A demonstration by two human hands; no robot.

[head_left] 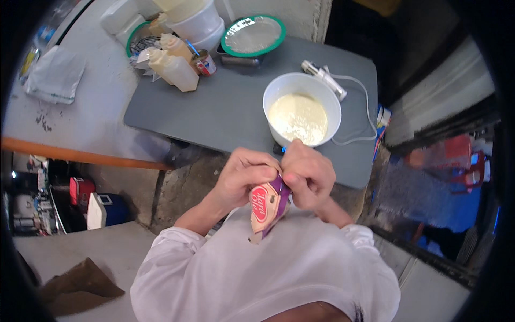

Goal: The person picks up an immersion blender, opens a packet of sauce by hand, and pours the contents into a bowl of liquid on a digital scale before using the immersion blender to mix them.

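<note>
My left hand [248, 176] and my right hand [309, 176] are close together in front of my chest, both closed on the top edge of a small packet [265, 206]. The packet is cream and purple with a red label, and it hangs down tilted from my fingers. My fingers hide its upper edge, so I cannot tell whether it is torn. Just beyond my right hand stands a white plastic bowl [333, 115] with pale, creamy liquid [298, 115] in it. The bowl rests on a grey table [214, 115].
A white hand-held appliance [328, 81] with a cord lies behind the bowl. Far left on the table are squeeze bottles [182, 74], an open can [204, 63], white tubs [198, 24] and a green-rimmed sieve [281, 33]. A plastic bag [56, 75] lies on the left counter.
</note>
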